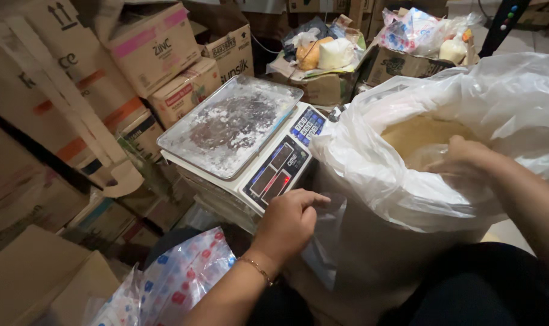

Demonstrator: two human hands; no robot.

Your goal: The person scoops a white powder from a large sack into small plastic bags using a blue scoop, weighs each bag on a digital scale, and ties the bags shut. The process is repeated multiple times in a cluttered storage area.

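Stacked cardboard cartons [75, 90] at far left, then a flour-dusted digital scale [238, 136], left hand [289, 223] with fingers pinching a small clear bag [323, 241] against a big plastic-lined sack [407, 199], right hand [468, 154] sunk in tan powder [422, 133], fingers' state impossible to tell.

One digital weighing scale [268, 163] stood at the middle, carrying one metal tray [229, 124]. One large white sack [407, 199] lined with clear plastic stood at the right. Two hands were in view: the left hand [286, 223] near, the right hand [465, 151] inside the sack. One gold bracelet [256, 268] circled the left wrist.
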